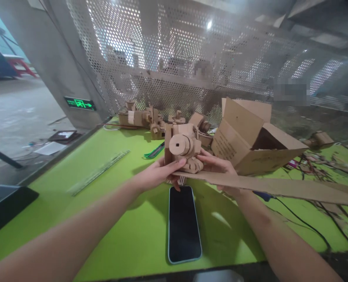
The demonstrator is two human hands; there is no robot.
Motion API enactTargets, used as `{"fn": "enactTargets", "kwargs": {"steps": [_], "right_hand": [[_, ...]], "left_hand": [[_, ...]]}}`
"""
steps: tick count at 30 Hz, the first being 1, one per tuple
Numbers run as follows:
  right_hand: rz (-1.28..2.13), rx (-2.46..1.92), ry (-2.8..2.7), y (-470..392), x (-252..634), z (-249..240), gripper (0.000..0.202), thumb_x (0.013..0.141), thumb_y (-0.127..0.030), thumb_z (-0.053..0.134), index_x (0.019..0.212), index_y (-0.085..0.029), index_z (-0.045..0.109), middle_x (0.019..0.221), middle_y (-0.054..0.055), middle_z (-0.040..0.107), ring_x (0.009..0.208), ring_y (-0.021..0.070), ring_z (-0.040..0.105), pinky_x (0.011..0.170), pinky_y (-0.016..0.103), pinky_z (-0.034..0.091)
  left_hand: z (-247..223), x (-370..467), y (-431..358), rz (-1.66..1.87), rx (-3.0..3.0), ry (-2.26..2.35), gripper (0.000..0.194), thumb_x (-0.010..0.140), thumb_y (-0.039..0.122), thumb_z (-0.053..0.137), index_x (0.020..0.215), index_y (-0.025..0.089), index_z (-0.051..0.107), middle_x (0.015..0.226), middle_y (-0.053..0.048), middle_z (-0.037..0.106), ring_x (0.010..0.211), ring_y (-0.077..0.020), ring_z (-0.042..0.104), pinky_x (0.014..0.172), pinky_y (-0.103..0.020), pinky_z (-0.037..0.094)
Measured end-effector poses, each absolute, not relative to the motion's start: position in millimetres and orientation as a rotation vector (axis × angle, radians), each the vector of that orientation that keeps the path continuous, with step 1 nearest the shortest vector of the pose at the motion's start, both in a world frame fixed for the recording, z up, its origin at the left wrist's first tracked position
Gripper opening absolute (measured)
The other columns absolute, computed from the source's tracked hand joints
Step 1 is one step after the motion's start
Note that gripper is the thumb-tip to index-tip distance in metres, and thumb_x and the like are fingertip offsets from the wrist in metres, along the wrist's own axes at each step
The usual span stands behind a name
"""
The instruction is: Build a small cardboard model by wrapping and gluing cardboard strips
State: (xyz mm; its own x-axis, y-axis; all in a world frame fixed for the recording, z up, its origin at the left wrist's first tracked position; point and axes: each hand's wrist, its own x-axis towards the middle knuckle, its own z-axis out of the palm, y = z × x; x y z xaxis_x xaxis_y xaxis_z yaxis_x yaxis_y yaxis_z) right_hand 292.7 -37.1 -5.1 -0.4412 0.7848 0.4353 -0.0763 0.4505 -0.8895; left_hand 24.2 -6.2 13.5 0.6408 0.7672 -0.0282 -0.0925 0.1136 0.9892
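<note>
A brown cardboard model [181, 145] with a round drum on its front is held up over the green table. My left hand [159, 170] grips its left and lower side, thumb on the front. On the right, my right hand [219, 166] has its fingers round the model's lower right side. A long flat cardboard strip [267, 187] runs from under the model across my right hand and off to the right. Beneath the hands a phone [184, 225] with a dark screen lies on the table.
An open cardboard box [244, 145] stands at the back right. Several cardboard models [135, 117] line the rear edge. On the green table [118, 227] lie a clear ruler [100, 172], a green cutter [154, 152] and, at right, cables [303, 227] and scraps. A dark object [9, 203] is far left.
</note>
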Motion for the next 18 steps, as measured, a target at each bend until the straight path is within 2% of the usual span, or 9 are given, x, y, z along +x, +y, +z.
{"fn": "enactTargets", "kwargs": {"steps": [4,6,8,10,13,16,18], "right_hand": [[1.128,-0.587,-1.751,-36.2,294.1,-3.8,0.083,0.069,-0.06,0.095,0.144,-0.032,0.07,0.167,0.012,0.05,0.16,0.0427,0.034,0.127,0.064,0.035],[1.127,-0.586,-1.754,-37.6,292.6,-2.3,0.084,0.068,-0.059,0.096,0.143,-0.031,0.07,0.165,0.012,0.051,0.161,0.0417,0.032,0.129,0.064,0.032],[1.14,-0.587,-1.752,-39.6,290.4,-0.7,0.083,0.068,-0.058,0.097,0.143,-0.03,0.071,0.163,0.013,0.054,0.163,0.0408,0.029,0.129,0.063,0.03],[1.144,-0.591,-1.742,-41.2,288.6,1.0,0.081,0.069,-0.058,0.096,0.141,-0.03,0.072,0.163,0.013,0.054,0.163,0.0402,0.028,0.13,0.062,0.029],[1.145,-0.614,-1.748,-41.8,288.8,4.2,0.078,0.07,-0.057,0.096,0.141,-0.033,0.072,0.169,0.009,0.047,0.164,0.0398,0.026,0.13,0.06,0.03],[1.188,-0.616,-1.779,-41.1,291.5,8.9,0.084,0.07,-0.064,0.093,0.144,-0.036,0.07,0.174,0.006,0.039,0.161,0.0414,0.033,0.126,0.059,0.038],[1.184,-0.575,-1.799,-41.1,292.4,12.1,0.077,0.073,-0.071,0.087,0.14,-0.036,0.073,0.172,0.004,0.041,0.16,0.0409,0.036,0.126,0.058,0.039]], "left_hand": [[15.3,22.6,-7.3,0.667,1.321,0.744,0.056,0.084,0.065,0.082,0.113,0.019,0.071,0.098,-0.007,0.076,0.078,-0.0209,0.074,0.073,-0.039,0.071],[13.9,20.6,-6.8,0.697,1.36,0.819,0.059,0.083,0.066,0.082,0.122,0.022,0.072,0.118,-0.01,0.078,0.099,-0.0263,0.077,0.092,-0.043,0.068],[10.1,18.6,-5.6,0.739,1.416,0.842,0.063,0.081,0.063,0.085,0.131,0.027,0.071,0.138,-0.01,0.073,0.125,-0.0304,0.07,0.112,-0.044,0.059],[5.3,17.9,-4.4,0.76,1.428,0.78,0.071,0.078,0.058,0.089,0.139,0.027,0.069,0.148,-0.01,0.068,0.139,-0.0335,0.062,0.121,-0.047,0.051],[2.0,19.8,-4.7,0.775,1.359,0.655,0.078,0.076,0.052,0.093,0.144,0.024,0.066,0.149,-0.013,0.067,0.14,-0.0367,0.061,0.122,-0.054,0.048],[4.3,22.2,-5.9,0.804,1.3,0.618,0.062,0.079,0.049,0.092,0.131,0.021,0.074,0.147,-0.014,0.069,0.139,-0.0363,0.062,0.121,-0.052,0.049],[4.9,21.9,-4.7,0.807,1.268,0.605,0.055,0.079,0.048,0.092,0.124,0.02,0.078,0.144,-0.015,0.071,0.138,-0.0358,0.064,0.118,-0.048,0.053]]}}
